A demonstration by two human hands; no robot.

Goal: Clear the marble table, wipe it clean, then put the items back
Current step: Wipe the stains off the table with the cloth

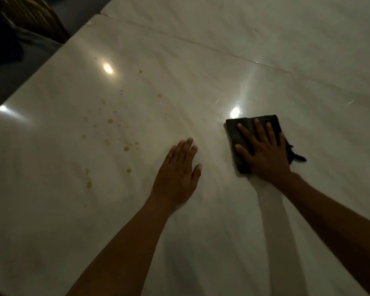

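Marble table (201, 60): right hand (265, 154) flat on near-upright folded cloth (233, 133).

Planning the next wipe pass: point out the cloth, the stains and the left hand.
cloth (233, 133): head view, bare left part beside the fingers.
stains (126, 148): head view, one yellowish spot in the cluster.
left hand (176, 176): head view, back of the hand.

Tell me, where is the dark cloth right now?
In the head view, the dark cloth lies right of centre on the marble table, under the flat right hand.
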